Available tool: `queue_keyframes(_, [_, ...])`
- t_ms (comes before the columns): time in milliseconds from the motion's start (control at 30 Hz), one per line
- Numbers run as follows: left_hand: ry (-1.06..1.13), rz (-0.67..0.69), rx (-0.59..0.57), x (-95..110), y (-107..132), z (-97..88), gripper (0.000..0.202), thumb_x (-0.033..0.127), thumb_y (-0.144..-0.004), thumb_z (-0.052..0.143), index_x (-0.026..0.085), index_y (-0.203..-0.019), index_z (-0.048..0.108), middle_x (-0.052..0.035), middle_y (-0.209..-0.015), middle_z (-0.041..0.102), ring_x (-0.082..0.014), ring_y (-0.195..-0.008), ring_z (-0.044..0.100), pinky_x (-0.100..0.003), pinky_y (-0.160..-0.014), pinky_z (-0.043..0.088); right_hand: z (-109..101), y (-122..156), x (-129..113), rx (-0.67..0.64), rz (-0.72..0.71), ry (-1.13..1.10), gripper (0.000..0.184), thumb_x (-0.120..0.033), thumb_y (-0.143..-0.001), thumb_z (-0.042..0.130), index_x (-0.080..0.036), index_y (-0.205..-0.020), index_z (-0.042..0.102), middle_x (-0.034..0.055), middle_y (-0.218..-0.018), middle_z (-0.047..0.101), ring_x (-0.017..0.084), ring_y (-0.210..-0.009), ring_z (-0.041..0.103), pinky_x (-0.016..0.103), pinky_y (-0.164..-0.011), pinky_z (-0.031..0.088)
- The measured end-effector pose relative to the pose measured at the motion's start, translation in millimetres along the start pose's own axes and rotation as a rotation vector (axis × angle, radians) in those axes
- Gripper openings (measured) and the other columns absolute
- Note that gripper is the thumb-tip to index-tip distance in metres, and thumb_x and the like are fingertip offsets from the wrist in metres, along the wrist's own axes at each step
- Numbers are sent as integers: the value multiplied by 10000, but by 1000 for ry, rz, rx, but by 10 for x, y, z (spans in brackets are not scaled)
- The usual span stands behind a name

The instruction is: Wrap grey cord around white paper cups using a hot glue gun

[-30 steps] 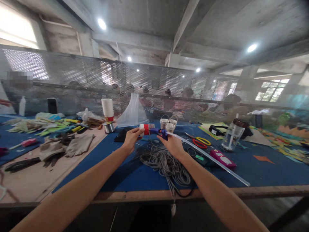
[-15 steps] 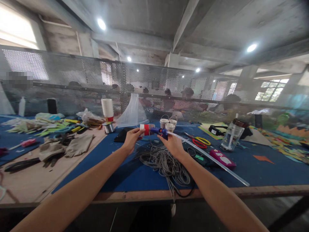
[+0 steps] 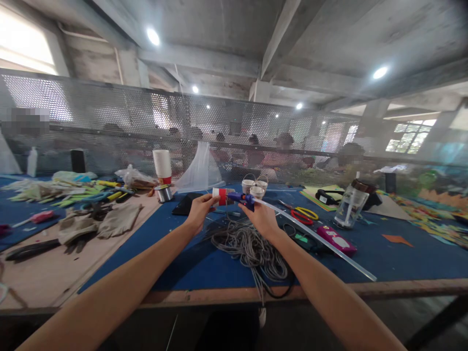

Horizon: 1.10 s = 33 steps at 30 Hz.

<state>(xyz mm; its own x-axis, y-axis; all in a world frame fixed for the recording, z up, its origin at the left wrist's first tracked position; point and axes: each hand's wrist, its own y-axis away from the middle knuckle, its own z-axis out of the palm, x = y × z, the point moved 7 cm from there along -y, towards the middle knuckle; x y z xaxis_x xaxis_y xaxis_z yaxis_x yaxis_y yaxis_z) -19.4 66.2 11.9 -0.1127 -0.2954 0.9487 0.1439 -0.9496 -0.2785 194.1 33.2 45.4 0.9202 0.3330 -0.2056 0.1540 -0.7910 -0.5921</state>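
My left hand [image 3: 200,212] is closed on a small red and white paper cup [image 3: 222,197], tipped on its side with one end toward the right. My right hand [image 3: 261,218] grips a blue hot glue gun [image 3: 242,197], its nozzle end close against the cup; whether they touch I cannot tell. A long clear glue stick [image 3: 318,237] runs out of the gun's back toward the lower right. Beneath my right hand lies a tangled heap of grey cord [image 3: 252,248]. Several small white cups with thin handles [image 3: 255,186] stand just behind the gun.
A stack of paper cups [image 3: 162,165], a spool of wire [image 3: 164,194] and work gloves [image 3: 119,220] are at left. Right of the cord lie scissors [image 3: 303,214], a magenta box-like device [image 3: 337,241] and a clear jar [image 3: 351,207]. A perforated metal screen [image 3: 234,117] rises behind the table.
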Motion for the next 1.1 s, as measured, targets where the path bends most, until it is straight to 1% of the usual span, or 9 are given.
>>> queue_keyframes(200, [-11, 1, 5, 26, 20, 13, 410, 510, -581, 809, 183, -824, 770, -48, -787, 715, -181, -734, 598, -273, -648, 423, -3, -6, -2, -15, 16, 7, 472, -582, -933, 468, -230, -1176, 668, 82, -981, 746, 255, -923, 697, 284, -759, 473])
queue_keyframes(433, [-16, 20, -27, 32, 27, 33, 407, 500, -616, 796, 182, -869, 774, -59, -825, 721, -181, -756, 597, -270, -653, 417, -14, -18, 20, 12, 20, 1, 482, -588, -943, 436, -222, -1141, 681, 89, -970, 742, 263, -912, 695, 300, -764, 474])
queue_keyframes(600, [-17, 30, -30, 34, 20, 34, 415, 505, -601, 799, 180, -857, 777, -62, -829, 724, -191, -761, 605, -280, -660, 425, -20, -22, 18, 24, 5, -11, 498, -600, -945, 416, -223, -1130, 683, 89, -958, 743, 261, -906, 697, 300, -764, 474])
queue_keyframes(700, [-26, 33, -29, 50, 34, 41, 415, 508, -593, 801, 182, -850, 777, -65, -834, 726, -198, -771, 607, -286, -667, 428, -15, -26, 33, 27, 18, -2, 485, -597, -938, 437, -224, -1124, 684, 88, -960, 743, 262, -900, 697, 302, -762, 474])
queue_keyframes(833, [-34, 40, -42, 59, 46, 55, 391, 494, -618, 793, 181, -853, 777, -63, -840, 724, -195, -780, 601, -287, -683, 430, -21, -29, 38, 28, 18, -2, 465, -583, -930, 470, -217, -1123, 684, 91, -978, 741, 264, -909, 693, 300, -762, 473])
queue_keyframes(1100, [-66, 51, -50, 57, 33, 58, 388, 479, -638, 780, 169, -871, 773, -46, -832, 716, -187, -784, 582, -280, -705, 419, -39, -41, 33, 15, 21, -3, 472, -583, -936, 460, -216, -1139, 676, 89, -1004, 737, 260, -927, 690, 300, -780, 466])
